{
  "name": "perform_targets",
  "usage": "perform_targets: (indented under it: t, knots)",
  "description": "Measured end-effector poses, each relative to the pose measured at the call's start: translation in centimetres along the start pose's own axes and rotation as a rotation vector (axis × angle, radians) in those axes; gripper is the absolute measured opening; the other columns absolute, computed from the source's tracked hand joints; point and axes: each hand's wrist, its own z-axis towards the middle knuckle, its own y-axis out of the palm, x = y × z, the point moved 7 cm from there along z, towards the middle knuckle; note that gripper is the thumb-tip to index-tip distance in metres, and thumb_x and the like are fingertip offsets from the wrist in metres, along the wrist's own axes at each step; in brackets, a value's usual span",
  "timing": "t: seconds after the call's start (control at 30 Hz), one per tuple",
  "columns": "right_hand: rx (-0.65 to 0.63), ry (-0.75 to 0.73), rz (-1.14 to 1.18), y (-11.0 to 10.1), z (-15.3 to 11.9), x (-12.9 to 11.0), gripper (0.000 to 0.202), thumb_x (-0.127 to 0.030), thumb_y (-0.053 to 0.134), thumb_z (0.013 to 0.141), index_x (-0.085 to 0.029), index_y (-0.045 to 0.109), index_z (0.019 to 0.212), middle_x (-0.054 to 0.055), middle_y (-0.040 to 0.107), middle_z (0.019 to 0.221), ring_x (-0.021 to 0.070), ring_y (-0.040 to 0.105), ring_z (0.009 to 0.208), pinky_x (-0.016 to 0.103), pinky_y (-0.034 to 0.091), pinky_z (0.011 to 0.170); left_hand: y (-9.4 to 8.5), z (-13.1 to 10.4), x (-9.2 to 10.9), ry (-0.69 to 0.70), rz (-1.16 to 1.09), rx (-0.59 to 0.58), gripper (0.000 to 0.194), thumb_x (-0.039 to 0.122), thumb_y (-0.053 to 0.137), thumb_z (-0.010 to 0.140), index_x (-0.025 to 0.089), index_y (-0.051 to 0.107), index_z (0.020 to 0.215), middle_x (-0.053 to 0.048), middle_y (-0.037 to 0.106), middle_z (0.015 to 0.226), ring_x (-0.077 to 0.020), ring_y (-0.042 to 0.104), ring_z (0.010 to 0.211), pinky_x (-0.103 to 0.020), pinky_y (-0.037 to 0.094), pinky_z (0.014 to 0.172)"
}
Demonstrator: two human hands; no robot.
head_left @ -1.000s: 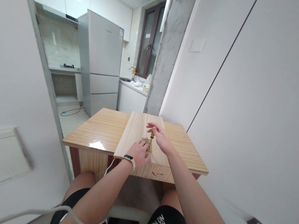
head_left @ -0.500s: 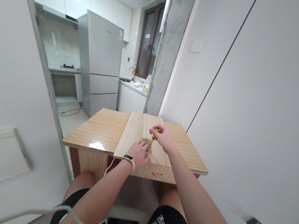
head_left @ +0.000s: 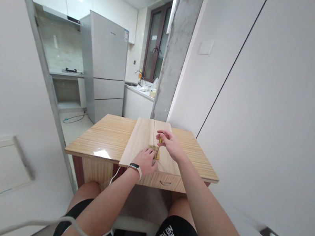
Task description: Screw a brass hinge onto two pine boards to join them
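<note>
In my right hand [head_left: 170, 143] is a yellow-and-black screwdriver [head_left: 160, 140], its handle pinched between closed fingers and partly covered by them. Its shaft points nearly straight down onto a brass-coloured hinge [head_left: 157, 154], where the tip is too small to make out. My left hand [head_left: 145, 160], with a wristband on its wrist, bends its fingers and thumb around the hinge's near left side and presses it to the board. Underneath, two pale wooden boards [head_left: 139, 139] lie side by side, a thin seam running between them, and the hinge sits by that seam.
The boards rest on a wood-grain table [head_left: 92, 133] with a drawer handle [head_left: 165, 183] at its front. A white cable [head_left: 80, 227] crosses my left forearm. Behind stand a grey fridge [head_left: 110, 52] and a bare concrete pillar [head_left: 178, 49]; a white wall [head_left: 278, 113] rises on the right.
My right hand has shifted slightly left, and the screwdriver now stands more upright, with less of its handle showing. The left hand stays in place on the hinge.
</note>
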Motion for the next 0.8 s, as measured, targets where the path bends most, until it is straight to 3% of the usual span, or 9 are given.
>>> perform_targets:
  t: [0.3,0.53,0.8]
  knots:
    - [0.085,0.001,-0.007,0.9,-0.2,-0.1,0.044,-0.049,0.087,0.07,-0.022,0.057,0.087,0.003,0.07,0.096,0.019,0.067,0.09,0.034,0.062,0.07,-0.1,0.1,0.1,0.004,0.004,0.002,0.038,0.041,0.055,0.092,0.02,0.061,0.122,-0.014,0.061,0.127,-0.032,0.052,0.119,-0.048,0.043,0.102]
    - [-0.022,0.018,0.028,1.2,-0.5,0.0,0.045,-0.062,0.066,0.088,-0.024,0.067,0.111,0.006,0.069,0.099,0.0195,0.065,0.099,0.038,0.06,0.086,-0.2,0.0,0.1,0.003,-0.004,0.016,0.036,0.04,0.056,0.091,0.02,0.061,0.121,-0.014,0.062,0.125,-0.0319,0.052,0.118,-0.047,0.043,0.102]
    - [0.004,0.025,0.046,1.0,-0.5,0.2,0.039,-0.059,0.068,0.087,-0.024,0.066,0.103,0.006,0.07,0.103,0.0207,0.065,0.104,0.04,0.061,0.086,-0.2,0.0,0.1,0.0,-0.003,0.01,0.037,0.04,0.056,0.091,0.021,0.061,0.122,-0.013,0.063,0.125,-0.0319,0.052,0.118,-0.047,0.044,0.101]
